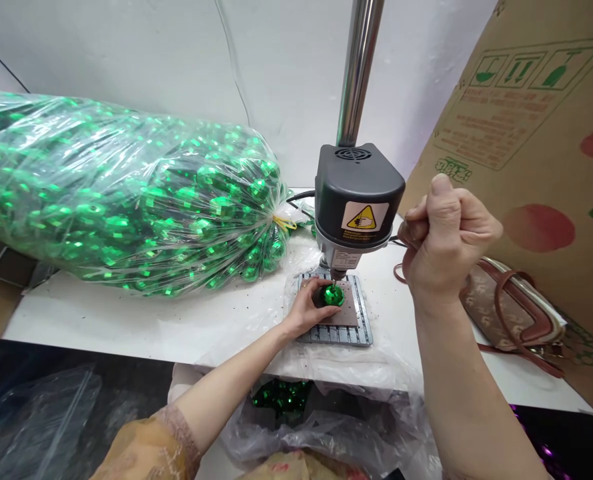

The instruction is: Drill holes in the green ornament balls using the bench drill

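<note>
A small bench drill press [359,173] with a black motor housing stands on a steel column [359,73]. Below its chuck [337,273], a shiny green faceted ball [334,295] rests on a brown board [349,313] over the slotted metal base [346,335]. The drill bit meets the top of the ball. My left hand [307,308] curls around the ball's left side, thumb in front, holding it in place. To the right of the motor housing, my right hand [446,233] is closed in a fist around the drill press handle, which my fingers mostly hide.
A large clear bag of green faceted balls [176,207] lies at left, tied with a yellow tie [283,223]. A brown handbag [513,307] and a tall carton [521,153] stand at right. Below the table edge, a plastic-lined container [326,433] holds more green balls [283,397].
</note>
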`<state>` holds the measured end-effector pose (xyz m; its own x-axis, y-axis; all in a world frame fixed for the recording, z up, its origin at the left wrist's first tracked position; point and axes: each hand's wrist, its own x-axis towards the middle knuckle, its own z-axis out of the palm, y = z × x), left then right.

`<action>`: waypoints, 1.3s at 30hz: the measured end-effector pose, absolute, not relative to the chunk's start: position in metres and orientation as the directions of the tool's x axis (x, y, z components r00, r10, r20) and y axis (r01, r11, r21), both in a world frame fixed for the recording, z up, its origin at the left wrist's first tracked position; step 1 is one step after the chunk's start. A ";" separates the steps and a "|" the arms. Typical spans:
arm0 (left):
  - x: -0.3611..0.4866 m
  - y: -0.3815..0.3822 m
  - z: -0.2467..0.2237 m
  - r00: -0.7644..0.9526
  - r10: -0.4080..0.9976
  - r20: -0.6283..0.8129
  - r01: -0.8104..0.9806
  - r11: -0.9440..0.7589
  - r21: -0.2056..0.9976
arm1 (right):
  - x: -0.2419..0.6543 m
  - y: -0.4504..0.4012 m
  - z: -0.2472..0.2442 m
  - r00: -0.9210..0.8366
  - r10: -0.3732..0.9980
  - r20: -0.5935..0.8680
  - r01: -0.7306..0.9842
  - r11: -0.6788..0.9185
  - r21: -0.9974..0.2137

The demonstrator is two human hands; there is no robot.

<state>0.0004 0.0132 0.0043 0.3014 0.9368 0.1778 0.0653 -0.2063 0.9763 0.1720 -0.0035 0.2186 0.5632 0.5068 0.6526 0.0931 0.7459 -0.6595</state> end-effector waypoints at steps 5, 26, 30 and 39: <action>-0.002 0.010 0.007 0.299 0.934 0.195 0.105 -0.235 0.966 | 0.172 -0.009 0.213 0.541 0.488 0.685 0.119 0.762 -0.637; -0.003 0.008 0.004 0.322 0.921 0.221 0.121 -0.272 0.955 | 0.166 -0.016 0.164 0.562 0.156 0.812 0.245 0.907 -0.344; -0.003 0.008 0.005 0.317 0.922 0.222 0.122 -0.271 0.955 | 0.167 -0.016 0.162 0.542 0.152 0.827 0.239 0.915 -0.325; 0.000 0.008 0.006 0.301 0.934 0.191 0.049 -0.215 0.975 | 0.169 -0.014 0.157 0.473 0.099 0.875 0.232 0.945 -0.232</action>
<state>0.0000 0.0077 0.0058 0.3006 0.9344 0.1913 0.0489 -0.2154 0.9753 0.1687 -0.0143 0.1571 0.4731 0.0992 0.8754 0.2319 0.9446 -0.2324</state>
